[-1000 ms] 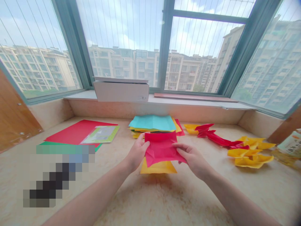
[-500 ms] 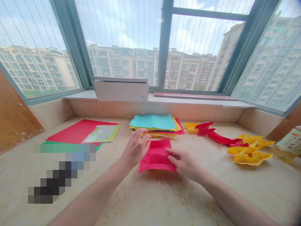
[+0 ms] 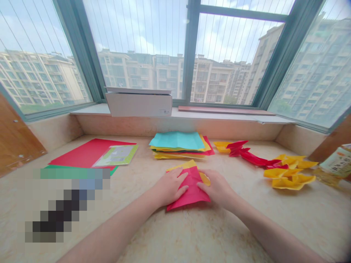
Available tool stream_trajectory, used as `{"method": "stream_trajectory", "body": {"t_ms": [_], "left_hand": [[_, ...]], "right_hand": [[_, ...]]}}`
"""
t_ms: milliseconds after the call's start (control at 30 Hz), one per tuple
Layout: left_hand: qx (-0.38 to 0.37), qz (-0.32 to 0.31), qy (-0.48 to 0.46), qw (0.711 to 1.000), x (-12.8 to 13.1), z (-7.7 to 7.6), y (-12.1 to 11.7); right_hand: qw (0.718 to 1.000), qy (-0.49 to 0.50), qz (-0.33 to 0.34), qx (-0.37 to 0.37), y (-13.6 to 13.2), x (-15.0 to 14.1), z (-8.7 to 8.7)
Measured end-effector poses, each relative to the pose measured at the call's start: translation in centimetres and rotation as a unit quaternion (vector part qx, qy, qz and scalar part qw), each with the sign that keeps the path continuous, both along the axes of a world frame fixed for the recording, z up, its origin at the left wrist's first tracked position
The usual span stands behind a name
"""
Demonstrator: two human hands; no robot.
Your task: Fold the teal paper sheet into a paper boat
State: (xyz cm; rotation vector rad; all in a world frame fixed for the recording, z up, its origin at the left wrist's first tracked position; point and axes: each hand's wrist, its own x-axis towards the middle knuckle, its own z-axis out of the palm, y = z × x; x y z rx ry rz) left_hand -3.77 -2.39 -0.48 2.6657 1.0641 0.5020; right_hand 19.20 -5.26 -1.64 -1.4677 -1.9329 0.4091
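Note:
A creased red sheet of paper [image 3: 192,190] lies on the counter in front of me, with yellow paper [image 3: 189,164] showing behind its top and right edges. My left hand [image 3: 170,186] rests on the left part of the red sheet, fingers and thumb spread over it. At the right edge my right hand [image 3: 218,184] grips the paper, thumb on the red face and fingers around the yellow part. Just beyond both hands is a stack of folded papers [image 3: 178,141], light blue on top, with yellow, dark and red layers underneath.
Red and green sheets [image 3: 87,151] lie at the left, with a clear packet [image 3: 117,155] on them. Folded yellow paper shapes [image 3: 290,179] and red ones [image 3: 252,159] sit at the right, near a bottle [image 3: 337,162]. On the sill stands a white box [image 3: 138,104]. A blurred patch hides the left foreground.
My left hand has come down from above the red sheet's upper left onto its surface. The red sheet is turned and flatter, and yellow paper now shows behind it.

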Motion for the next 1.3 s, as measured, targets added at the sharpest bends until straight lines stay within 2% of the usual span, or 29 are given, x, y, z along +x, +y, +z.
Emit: {"method": "stream_trajectory", "body": {"t_ms": [200,333,433,567,667,733,867,1000,1133,1200,1300], "left_hand": [[0.052,0.028,-0.054,0.997,0.1,0.3,0.3],[0.075,0.076,-0.093,0.99,0.0,1.2,0.3],[0.035,0.104,-0.146,0.983,-0.1,2.0,0.0],[-0.045,0.137,-0.234,0.962,0.0,2.4,-0.3],[-0.047,0.154,-0.295,0.942,0.2,2.5,-0.3],[-0.045,0.162,-0.319,0.933,0.3,2.5,-0.3],[-0.063,0.153,-0.375,0.912,0.6,2.5,-0.5],[-0.108,0.131,-0.446,0.879,1.2,2.3,-0.8],[-0.221,0.098,-0.51,0.825,1.9,2.5,-1.3],[-0.296,0.079,-0.536,0.787,2.2,2.7,-1.6],[-0.401,0.03,-0.544,0.736,2.6,2.9,-2.1]], "right_hand": [[0.989,0.135,0.052,-0.023,-0.3,-0.5,1.1],[0.985,0.126,0.118,0.007,-0.8,-0.8,1.8],[0.979,0.105,0.175,0.012,-1.0,-0.9,2.5],[0.977,0.147,0.156,-0.01,-1.0,-0.8,3.1],[0.949,0.241,0.173,-0.11,-0.7,-0.4,3.1],[0.928,0.299,0.163,-0.148,-0.3,-0.2,3.1],[0.92,0.363,0.079,-0.127,0.1,0.1,3.4],[0.88,0.46,0.062,-0.104,0.0,-0.2,3.7],[0.824,0.546,0.089,-0.119,-0.1,-0.7,3.5],[0.812,0.566,0.085,-0.112,-0.1,-0.8,3.4],[0.813,0.572,0.062,-0.088,-0.1,-0.8,3.4]]}}
